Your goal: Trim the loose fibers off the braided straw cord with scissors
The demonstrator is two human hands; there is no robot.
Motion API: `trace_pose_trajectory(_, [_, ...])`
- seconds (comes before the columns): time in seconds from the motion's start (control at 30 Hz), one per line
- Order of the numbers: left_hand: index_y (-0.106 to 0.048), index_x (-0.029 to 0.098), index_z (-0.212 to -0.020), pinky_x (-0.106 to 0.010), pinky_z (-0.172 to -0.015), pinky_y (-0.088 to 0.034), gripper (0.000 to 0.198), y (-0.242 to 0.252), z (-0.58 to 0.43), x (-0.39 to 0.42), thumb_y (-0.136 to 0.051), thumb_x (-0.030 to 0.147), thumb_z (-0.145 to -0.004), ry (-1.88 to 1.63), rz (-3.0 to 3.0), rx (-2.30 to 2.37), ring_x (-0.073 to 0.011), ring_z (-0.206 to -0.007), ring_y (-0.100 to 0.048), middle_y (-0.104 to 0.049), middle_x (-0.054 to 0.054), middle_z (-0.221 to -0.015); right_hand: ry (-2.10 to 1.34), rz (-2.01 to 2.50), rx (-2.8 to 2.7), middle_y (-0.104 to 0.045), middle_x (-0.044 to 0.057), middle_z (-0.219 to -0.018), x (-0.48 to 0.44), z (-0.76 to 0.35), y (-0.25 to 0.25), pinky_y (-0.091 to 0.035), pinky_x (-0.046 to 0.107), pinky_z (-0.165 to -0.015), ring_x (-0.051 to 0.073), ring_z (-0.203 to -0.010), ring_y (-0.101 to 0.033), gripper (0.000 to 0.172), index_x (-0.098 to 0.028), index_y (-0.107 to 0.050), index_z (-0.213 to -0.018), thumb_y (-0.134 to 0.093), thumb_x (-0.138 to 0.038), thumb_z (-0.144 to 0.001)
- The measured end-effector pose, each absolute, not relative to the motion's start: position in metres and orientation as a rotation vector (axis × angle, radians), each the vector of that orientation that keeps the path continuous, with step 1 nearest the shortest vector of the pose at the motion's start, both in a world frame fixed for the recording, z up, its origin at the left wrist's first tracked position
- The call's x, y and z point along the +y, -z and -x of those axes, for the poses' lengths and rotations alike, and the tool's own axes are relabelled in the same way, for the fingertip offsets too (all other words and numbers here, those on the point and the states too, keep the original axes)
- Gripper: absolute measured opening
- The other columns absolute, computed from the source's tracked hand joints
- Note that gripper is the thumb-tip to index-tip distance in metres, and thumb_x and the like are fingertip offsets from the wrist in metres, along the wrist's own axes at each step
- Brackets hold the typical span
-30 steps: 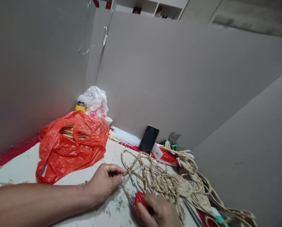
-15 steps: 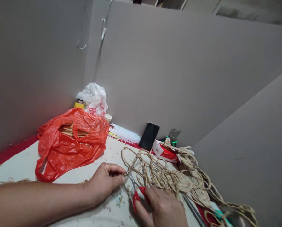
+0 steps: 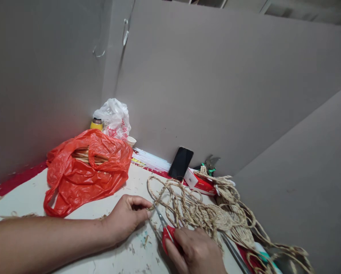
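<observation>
A: What's crowding the hands over there?

B: Beyond the left hand there's a crumpled red plastic bag, straw-like strands showing inside. Past the right hand a smartphone leans on the grey partition, next to a red-and-white box partly under rope.

A: And the braided rope?

B: Tan, knobbly plait, heaped in loose loops just beyond the right hand, one stretch reaching the left. Hands are apart: left thumb and forefinger pinch that stretch, right's wrapped round the red-handled scissors, blades right by the left fingertips.

A: Anything you can't see?

B: Fingers cover the pinched bit, so no clue if the blades bite it. The right wrist's out of view, and to its right loops half hide a white-and-teal thing I can't identify.
</observation>
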State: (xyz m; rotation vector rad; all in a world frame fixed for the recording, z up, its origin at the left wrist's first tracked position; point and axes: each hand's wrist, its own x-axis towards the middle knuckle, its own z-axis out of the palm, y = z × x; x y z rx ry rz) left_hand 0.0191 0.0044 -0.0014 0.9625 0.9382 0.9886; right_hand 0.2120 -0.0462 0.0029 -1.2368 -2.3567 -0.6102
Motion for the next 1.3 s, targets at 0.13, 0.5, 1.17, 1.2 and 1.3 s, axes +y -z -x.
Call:
trace_pose_trajectory(0.13, [-0.070, 0.012, -0.076, -0.025, -0.061, -0.034, 0.024, -0.001, -0.018, 0.006, -0.074, 0.024, -0.055, -1.026, -0.999, 0.932, -0.0099, -0.059, -0.045, -0.061, 0.000, -0.065, 0.371, 1.270, -2.288, -0.050, -0.003, -0.047, -0.045, -0.215, 0.002, -0.027, 0.024, -0.050, 0.011, -0.043, -0.045, 0.032, -0.020, -0.046, -0.054, -0.051, -0.026, -0.085])
trace_pose_trajectory(0.5, [-0.069, 0.010, -0.084, -0.025, -0.062, -0.035, 0.030, 0.017, -0.017, 0.011, -0.073, 0.028, -0.060, -1.054, -1.155, 0.874, -0.0115, -0.063, -0.047, -0.061, -0.002, -0.069, -0.826, 1.415, -1.424, -0.037, -0.004, -0.050, -0.028, -0.213, 0.016, -0.027, 0.025, -0.048, 0.012, -0.050, -0.033, 0.044, -0.020, -0.047, -0.052, -0.060, -0.055, -0.075])
trace_pose_trajectory(1.17, [-0.073, 0.019, -0.089, -0.028, -0.075, -0.042, 0.019, 0.016, -0.009, 0.011, -0.058, 0.024, -0.079, -1.060, -1.889, 0.631, -0.0178, -0.080, -0.058, -0.066, -0.005, -0.083, -1.128, 1.294, -0.989, -0.063, 0.005, -0.101, -0.012, -0.170, -0.008, -0.053, 0.033, -0.069, 0.015, -0.080, -0.062, 0.026, -0.015, -0.059, -0.107, -0.057, -0.035, -0.091])
trace_pose_trajectory(1.2, [-0.073, 0.019, -0.091, -0.028, -0.076, -0.042, 0.020, 0.016, -0.008, 0.012, -0.057, 0.025, -0.080, -1.063, -1.906, 0.637, -0.0183, -0.082, -0.058, -0.066, -0.006, -0.086, -1.113, 1.283, -0.955, -0.061, 0.006, -0.108, -0.012, -0.169, -0.006, -0.053, 0.037, -0.074, 0.018, -0.087, -0.062, 0.028, -0.016, -0.058, -0.112, -0.057, -0.034, -0.091])
trace_pose_trajectory(1.3, [-0.071, 0.017, -0.092, -0.028, -0.075, -0.042, 0.022, 0.014, -0.006, 0.015, -0.055, 0.029, -0.083, -1.046, -1.940, 0.671, -0.0191, -0.082, -0.059, -0.068, -0.007, -0.088, -1.063, 1.240, -0.845, -0.059, 0.008, -0.117, -0.012, -0.168, 0.001, -0.052, 0.041, -0.080, 0.021, -0.096, -0.061, 0.033, -0.017, -0.055, -0.118, -0.056, -0.035, -0.091])
